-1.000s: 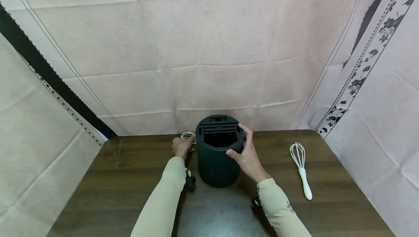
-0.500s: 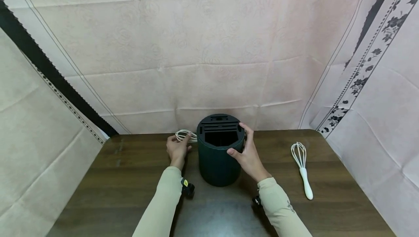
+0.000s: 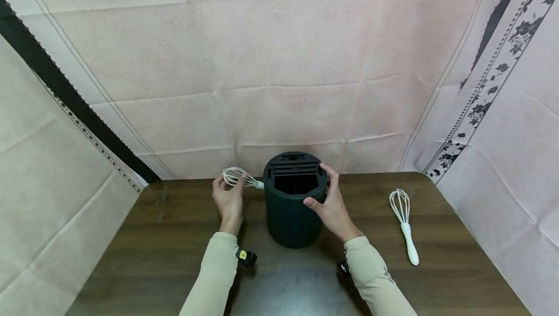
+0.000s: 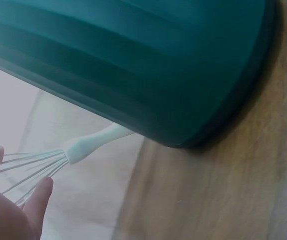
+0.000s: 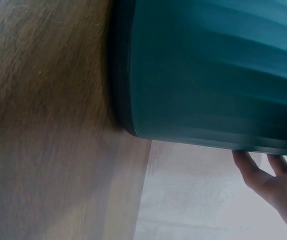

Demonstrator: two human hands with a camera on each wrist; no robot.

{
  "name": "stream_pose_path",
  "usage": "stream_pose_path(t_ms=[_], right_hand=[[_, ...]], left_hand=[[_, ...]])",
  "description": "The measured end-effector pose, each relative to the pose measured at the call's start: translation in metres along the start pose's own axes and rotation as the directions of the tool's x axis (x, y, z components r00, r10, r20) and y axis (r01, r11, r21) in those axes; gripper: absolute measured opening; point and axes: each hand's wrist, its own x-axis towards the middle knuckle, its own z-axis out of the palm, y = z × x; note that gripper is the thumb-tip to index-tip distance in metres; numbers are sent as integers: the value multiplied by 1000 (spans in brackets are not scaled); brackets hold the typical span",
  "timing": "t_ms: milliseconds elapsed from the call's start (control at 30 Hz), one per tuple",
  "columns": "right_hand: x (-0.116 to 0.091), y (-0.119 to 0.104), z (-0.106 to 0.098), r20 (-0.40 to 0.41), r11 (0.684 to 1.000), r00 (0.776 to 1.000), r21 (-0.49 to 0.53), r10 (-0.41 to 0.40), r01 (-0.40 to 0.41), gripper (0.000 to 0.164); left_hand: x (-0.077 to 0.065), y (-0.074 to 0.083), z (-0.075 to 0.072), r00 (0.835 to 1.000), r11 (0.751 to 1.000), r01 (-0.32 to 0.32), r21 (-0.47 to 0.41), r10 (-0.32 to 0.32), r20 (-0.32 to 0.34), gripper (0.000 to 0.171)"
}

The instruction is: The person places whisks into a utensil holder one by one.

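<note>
A dark green round utensil holder (image 3: 293,219) with a slotted black top stands upright on the table. My right hand (image 3: 334,209) grips its right side near the rim, thumb in front; in the right wrist view fingers (image 5: 251,172) touch the green wall. To the left of the holder my left hand (image 3: 229,202) holds a white whisk (image 3: 236,176) by its wires. The whisk's handle (image 4: 98,141) points right and passes behind the holder, so its end is hidden. Thumb and a finger (image 4: 39,202) lie at the wires in the left wrist view.
A second white whisk (image 3: 403,226) lies on the right of the brown wooden table (image 3: 174,257), wires toward the back. Pale patterned cloth (image 3: 279,63) hangs along the table's back edge, with more cloth at both sides.
My left hand has moved left with the whisk, so more of its wires and the start of its handle show beside the holder. The right hand and holder stay nearly in place.
</note>
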Motion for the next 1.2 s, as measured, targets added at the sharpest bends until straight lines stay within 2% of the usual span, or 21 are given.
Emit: stream_pose_path(t_ms=[200, 367, 433, 533, 633, 700, 833, 967, 1067, 1200], right_hand=[[0, 1, 0, 1, 1000, 1000, -5, 2, -2, 102], [-1, 1, -1, 4, 1000, 1000, -25, -1, 1, 102], [-1, 0, -1, 4, 999, 1000, -38, -2, 3, 103], [-2, 0, -1, 5, 999, 1000, -38, 1, 0, 103], [-2, 1, -1, 5, 1000, 1000, -29, 0, 0, 103], [-1, 1, -1, 7, 1000, 1000, -23, -3, 3, 103], [-1, 1, -1, 13, 1000, 1000, -16, -3, 3, 103], [-1, 0, -1, 12, 1000, 1000, -13, 2, -2, 103], [0, 0, -1, 12, 1000, 1000, -7, 0, 0, 103], [0, 0, 0, 12, 1000, 1000, 0, -6, 6, 103]], left_hand=[[-4, 20, -3, 997, 997, -56, -46, 58, 42, 58], [-7, 39, -6, 992, 994, -111, 7, 110, 63, 64], [-7, 45, -7, 991, 993, -111, 38, 107, 83, 66], [-7, 54, -9, 989, 992, -83, 98, 70, 127, 64], [-5, 56, -13, 983, 979, -79, 189, 44, 181, 59], [-5, 53, -16, 972, 962, -101, 253, 41, 229, 58], [-8, 42, -21, 941, 924, -160, 347, 37, 335, 60], [-12, 34, -23, 923, 880, -220, 421, 48, 383, 66], [-11, 26, -25, 914, 834, -270, 480, 66, 400, 64], [-9, 11, -34, 902, 750, -314, 582, 44, 429, 49]])
